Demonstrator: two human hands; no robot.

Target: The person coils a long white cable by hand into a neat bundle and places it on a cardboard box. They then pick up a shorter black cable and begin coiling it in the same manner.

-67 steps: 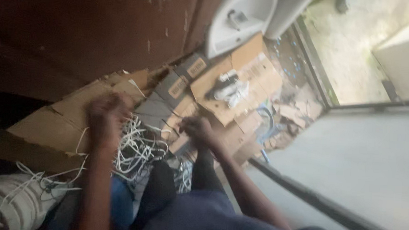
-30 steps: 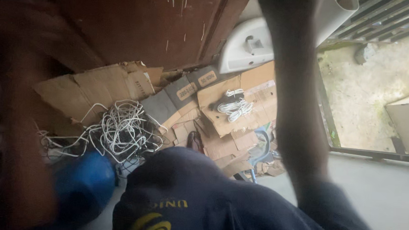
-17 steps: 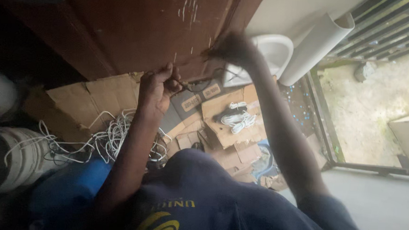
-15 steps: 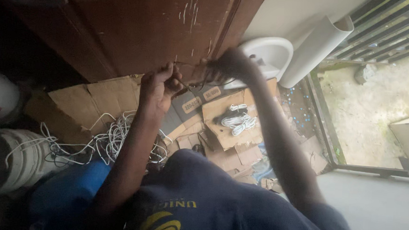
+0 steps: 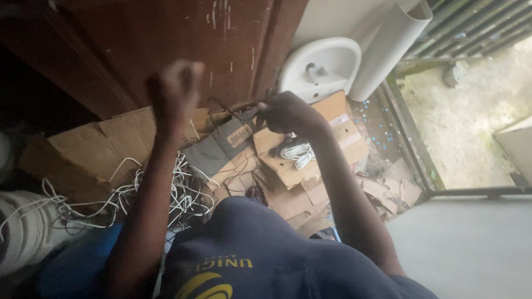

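I count two hands up, the left hand (image 5: 175, 90) and the right hand (image 5: 289, 111). One white basin (image 5: 322, 67), one white pipe (image 5: 389, 47), one loose tangle of white cable (image 5: 154, 192) (strands too many to count), one small coil (image 5: 296, 152).

A building under fit-out: loose washbasin (image 5: 322, 67), white pipe (image 5: 389, 50), tangled white cable (image 5: 154, 192) and cardboard scraps (image 5: 301, 163) on the floor

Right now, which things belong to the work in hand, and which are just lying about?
In hand: left hand, right hand, thin dark wire between them.

Lying about: white cable tangle, small coil, cardboard, basin, pipe, bucket.
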